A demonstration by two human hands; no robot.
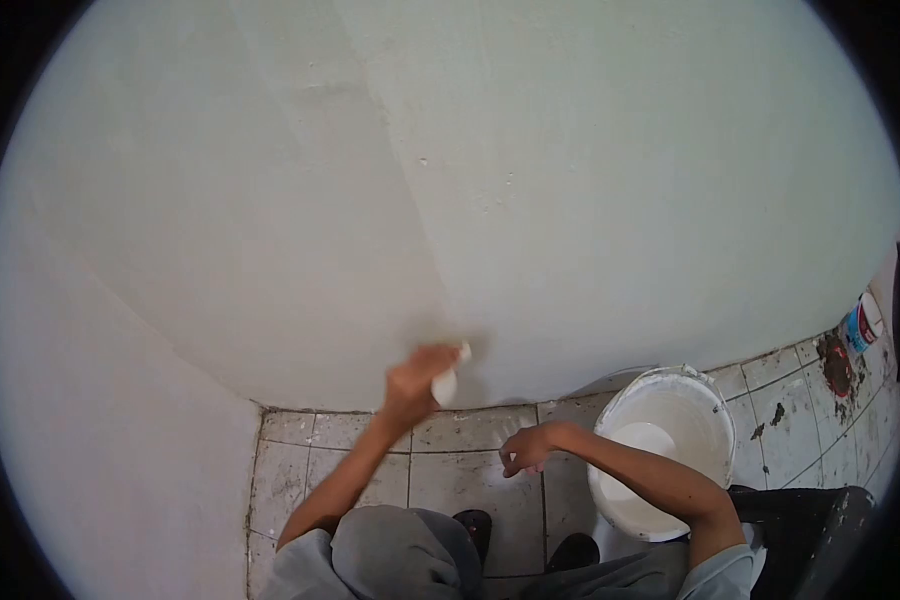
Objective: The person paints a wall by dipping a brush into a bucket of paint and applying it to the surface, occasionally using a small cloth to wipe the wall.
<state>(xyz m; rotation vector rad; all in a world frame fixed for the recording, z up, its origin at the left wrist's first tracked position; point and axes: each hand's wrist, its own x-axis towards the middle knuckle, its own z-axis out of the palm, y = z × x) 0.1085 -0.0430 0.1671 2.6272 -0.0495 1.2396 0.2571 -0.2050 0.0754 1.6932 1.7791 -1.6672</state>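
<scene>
My left hand (412, 385) is raised against the lower part of the pale wall (570, 200), its fingers closed around a white tool (445, 388). The tool is small and partly covered by the hand, and motion blurs it, so its exact kind does not show. My right hand (530, 448) hangs above the floor tiles with loosely bent fingers apart and nothing visible in them. Just right of that hand stands a large white bucket (718, 425) with whitish paint (642, 440) inside; my right forearm passes over its rim.
Dirty floor tiles (470, 480) run along the wall's foot. A paint can (863, 322) lies at the far right beside a dark reddish patch (836, 365). A black paint-spotted piece of furniture (820, 520) stands by the bucket. Another wall (100, 420) closes the left side.
</scene>
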